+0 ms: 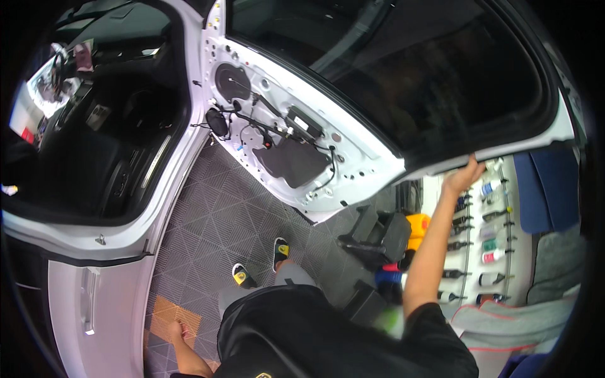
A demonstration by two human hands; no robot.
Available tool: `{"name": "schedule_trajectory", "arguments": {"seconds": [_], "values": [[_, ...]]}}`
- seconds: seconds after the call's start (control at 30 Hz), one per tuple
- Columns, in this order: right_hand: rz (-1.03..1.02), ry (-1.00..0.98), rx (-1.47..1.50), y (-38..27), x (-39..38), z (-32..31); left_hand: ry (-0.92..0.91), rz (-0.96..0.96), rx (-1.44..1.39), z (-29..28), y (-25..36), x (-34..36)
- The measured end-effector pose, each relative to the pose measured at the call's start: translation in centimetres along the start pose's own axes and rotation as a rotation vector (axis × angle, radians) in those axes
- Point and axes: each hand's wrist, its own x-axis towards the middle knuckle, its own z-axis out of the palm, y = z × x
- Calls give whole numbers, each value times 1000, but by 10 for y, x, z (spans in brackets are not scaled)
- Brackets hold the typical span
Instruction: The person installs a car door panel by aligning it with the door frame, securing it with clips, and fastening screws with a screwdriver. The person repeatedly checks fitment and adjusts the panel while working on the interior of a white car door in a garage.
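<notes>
A white car door (372, 154) stands swung open, its inner trim off, so bare metal, wiring and a dark speaker (232, 81) show. My right arm reaches up and out to the right. My right hand (465, 177) grips the lower edge of the door's window frame, its fingertips partly hidden behind the edge. At lower left, my left hand (179, 330) hangs low beside my body, above an orange floor tile (165, 313). Its fingers look loosely bent and apart, with nothing visible in them. A black wiring bundle (216, 122) links the door to the car body.
The car's dark interior (94, 157) and silver rear door (94, 302) lie to the left. On the right, several bottles (493, 256) hang on a rack, near grey towels (558, 268). A black step stool (376, 233) and yellow container (417, 228) stand below the door on patterned floor tiles (208, 208).
</notes>
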Motion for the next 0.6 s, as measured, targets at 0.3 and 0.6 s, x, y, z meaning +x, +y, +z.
{"name": "schedule_trajectory", "arguments": {"seconds": [0.3, 0.6], "values": [[92, 143, 88, -8, -6, 11, -257, 441, 19, 74, 48, -27], [-6, -63, 221, -3, 0, -7, -414, 405, 230, 118, 43, -61]]}}
